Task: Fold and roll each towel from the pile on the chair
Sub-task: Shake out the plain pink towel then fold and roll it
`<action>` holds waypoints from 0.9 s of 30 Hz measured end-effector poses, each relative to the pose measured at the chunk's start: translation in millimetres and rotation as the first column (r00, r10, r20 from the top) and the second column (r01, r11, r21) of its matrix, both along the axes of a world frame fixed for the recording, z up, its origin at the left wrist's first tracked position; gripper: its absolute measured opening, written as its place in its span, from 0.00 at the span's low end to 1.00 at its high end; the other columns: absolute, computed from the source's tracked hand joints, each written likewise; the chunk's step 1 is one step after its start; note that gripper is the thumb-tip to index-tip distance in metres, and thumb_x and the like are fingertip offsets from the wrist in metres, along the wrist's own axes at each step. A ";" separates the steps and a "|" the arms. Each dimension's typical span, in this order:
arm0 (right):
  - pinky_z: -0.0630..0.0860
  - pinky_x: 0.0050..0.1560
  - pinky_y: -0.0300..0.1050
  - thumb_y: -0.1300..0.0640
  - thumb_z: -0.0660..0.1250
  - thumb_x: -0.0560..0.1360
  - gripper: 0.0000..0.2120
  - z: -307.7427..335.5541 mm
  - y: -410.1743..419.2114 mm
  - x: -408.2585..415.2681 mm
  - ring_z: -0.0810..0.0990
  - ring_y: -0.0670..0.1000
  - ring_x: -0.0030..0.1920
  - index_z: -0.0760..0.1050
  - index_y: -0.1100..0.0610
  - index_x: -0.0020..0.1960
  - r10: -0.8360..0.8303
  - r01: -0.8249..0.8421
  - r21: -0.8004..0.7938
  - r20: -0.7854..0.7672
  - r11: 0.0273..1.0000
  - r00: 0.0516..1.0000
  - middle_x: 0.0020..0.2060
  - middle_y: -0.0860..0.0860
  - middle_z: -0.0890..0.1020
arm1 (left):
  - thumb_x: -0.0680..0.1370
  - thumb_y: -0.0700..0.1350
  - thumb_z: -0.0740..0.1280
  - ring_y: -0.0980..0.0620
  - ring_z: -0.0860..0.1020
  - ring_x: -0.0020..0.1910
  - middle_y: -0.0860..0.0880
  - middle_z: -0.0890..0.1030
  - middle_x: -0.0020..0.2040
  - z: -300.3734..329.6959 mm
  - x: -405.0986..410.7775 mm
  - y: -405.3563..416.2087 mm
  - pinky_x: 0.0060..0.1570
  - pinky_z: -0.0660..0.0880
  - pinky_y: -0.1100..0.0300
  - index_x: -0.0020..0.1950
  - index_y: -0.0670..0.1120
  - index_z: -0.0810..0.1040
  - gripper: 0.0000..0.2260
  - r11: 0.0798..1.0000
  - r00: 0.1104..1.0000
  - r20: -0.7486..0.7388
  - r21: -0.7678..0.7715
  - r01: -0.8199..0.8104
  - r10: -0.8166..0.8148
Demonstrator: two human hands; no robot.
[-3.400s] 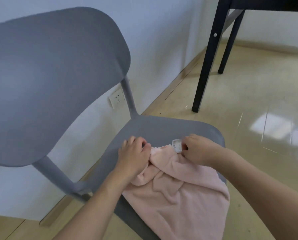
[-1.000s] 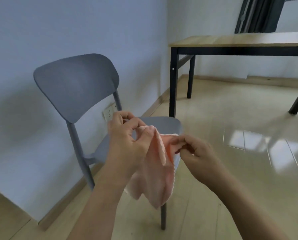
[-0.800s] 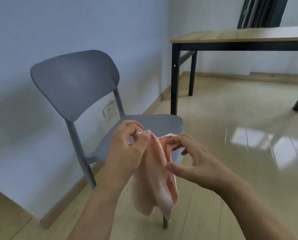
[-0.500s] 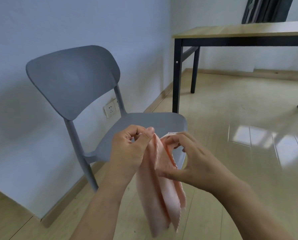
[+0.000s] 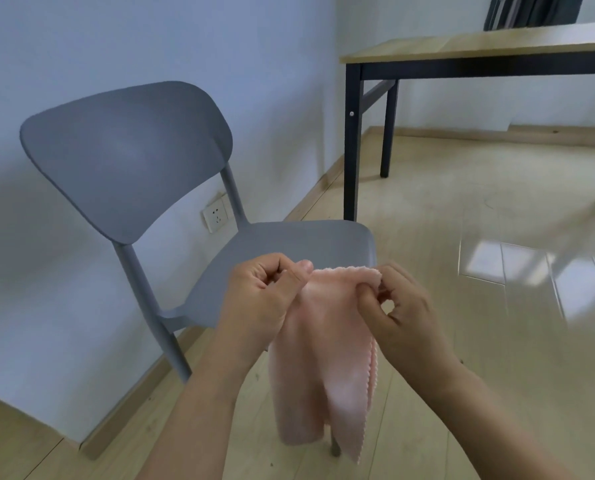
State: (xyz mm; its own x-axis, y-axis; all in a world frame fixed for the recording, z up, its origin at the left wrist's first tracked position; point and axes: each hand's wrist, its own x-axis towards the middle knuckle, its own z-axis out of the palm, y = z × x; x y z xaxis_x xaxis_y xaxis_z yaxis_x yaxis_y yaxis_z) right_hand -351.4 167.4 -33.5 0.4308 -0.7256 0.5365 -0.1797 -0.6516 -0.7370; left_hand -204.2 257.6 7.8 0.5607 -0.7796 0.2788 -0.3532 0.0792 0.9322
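The small pink scalloped-edge towel (image 5: 323,358) is pinched at 2 top corners by left hand (image 5: 265,296) and right hand (image 5: 398,310); a slackened pinch risks it being dropped.

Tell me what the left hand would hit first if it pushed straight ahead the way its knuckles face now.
Most likely the gray chair: the left hand, its grip on the pink towel's top corner, sits in front of the seat's near edge. Depth is unclear from this single view.

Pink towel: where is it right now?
Head view, lower centre: the towel hangs in the air, top edge pinched between the left hand and right hand, in front of the grey chair, not on the seat.
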 end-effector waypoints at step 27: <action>0.68 0.37 0.31 0.60 0.64 0.78 0.04 41.1 -4.6 -48.7 0.72 0.45 0.37 0.74 0.54 0.44 0.104 -0.105 0.000 -0.143 0.995 0.984 0.34 0.45 0.76 | 0.75 0.69 0.56 0.52 0.67 0.48 0.56 0.72 0.34 -1.9 -16.1 32.6 0.47 0.66 0.58 0.37 0.53 0.74 0.22 0.748 0.786 0.381 0.647 0.149 -0.487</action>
State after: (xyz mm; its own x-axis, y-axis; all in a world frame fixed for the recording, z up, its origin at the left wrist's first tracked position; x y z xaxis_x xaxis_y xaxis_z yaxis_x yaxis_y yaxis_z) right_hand -400.0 162.7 7.7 0.5765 -0.6691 0.4690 -0.2138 -0.6776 -0.7037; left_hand -220.2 290.2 5.9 0.1567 -0.9819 -0.1065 -0.8253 -0.1894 0.5320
